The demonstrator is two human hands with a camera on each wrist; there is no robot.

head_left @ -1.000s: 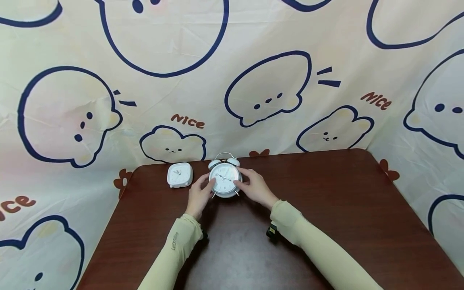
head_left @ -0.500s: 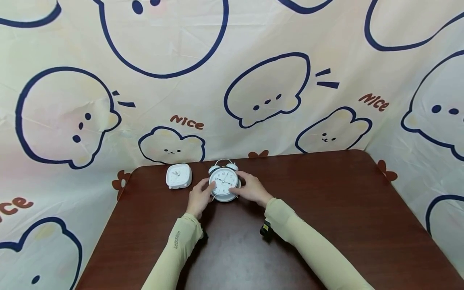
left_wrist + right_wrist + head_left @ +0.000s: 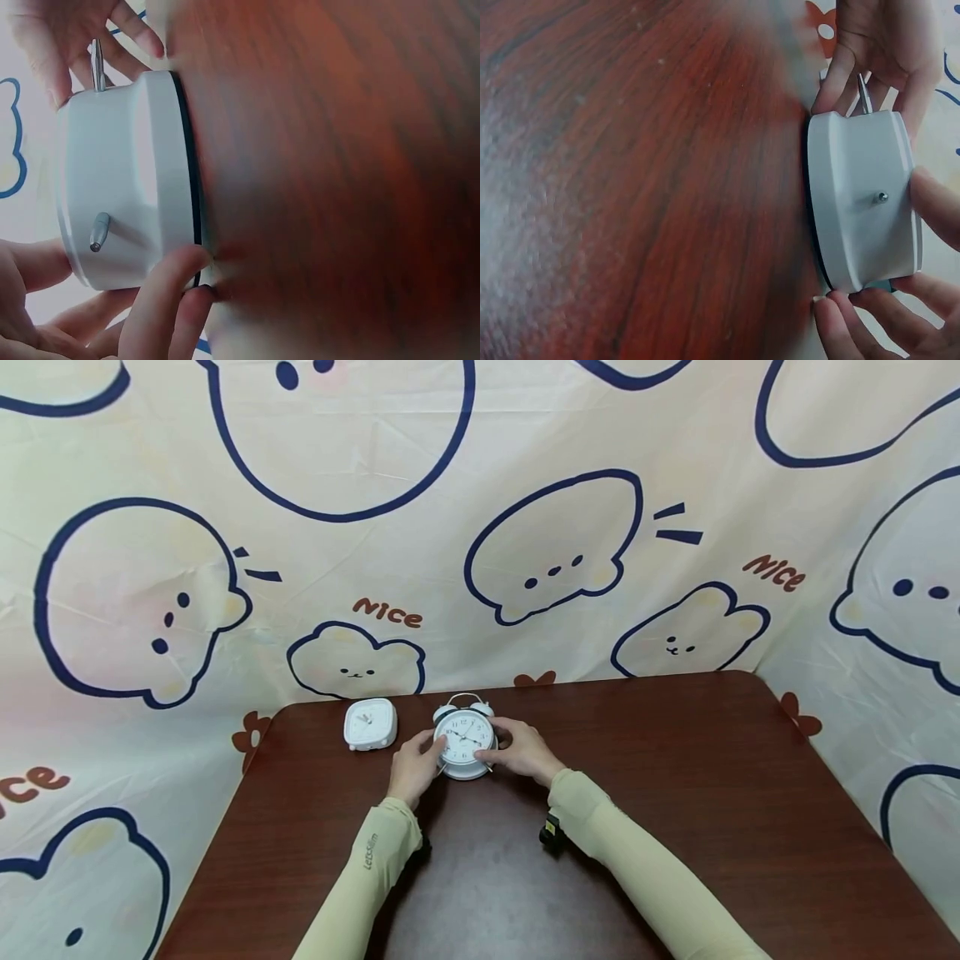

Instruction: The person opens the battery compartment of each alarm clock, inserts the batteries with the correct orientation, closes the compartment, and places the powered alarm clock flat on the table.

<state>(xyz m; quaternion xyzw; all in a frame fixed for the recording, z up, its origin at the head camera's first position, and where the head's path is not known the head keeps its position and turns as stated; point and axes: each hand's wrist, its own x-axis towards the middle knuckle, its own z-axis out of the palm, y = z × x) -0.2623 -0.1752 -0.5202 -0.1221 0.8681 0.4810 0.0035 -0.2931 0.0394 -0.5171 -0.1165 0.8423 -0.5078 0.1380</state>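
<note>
A white twin-bell alarm clock (image 3: 465, 737) lies face up near the table's far edge, its bells and wire handle pointing away from me. My left hand (image 3: 412, 768) grips its left side, thumb over the front rim. On the other side my right hand (image 3: 527, 752) holds it the same way, fingers round the edge and thumb on the rim. Both wrist views show the clock's white body (image 3: 112, 165) with its dark back edge close against the wood. Two short metal legs stick out from its side, one of them a pin-like leg (image 3: 882, 197) in the right wrist view.
Left of the alarm clock stands a smaller white square clock (image 3: 371, 724). Both are on a dark brown wooden table (image 3: 675, 810) with rounded far corners. Directly behind it hangs a pale cloth (image 3: 555, 410) with cartoon outlines, which also covers both sides.
The alarm clock has shifted slightly towards me, with both hands still gripping it. My right hand has come a little left and nearer with it. The smaller clock stays in place.
</note>
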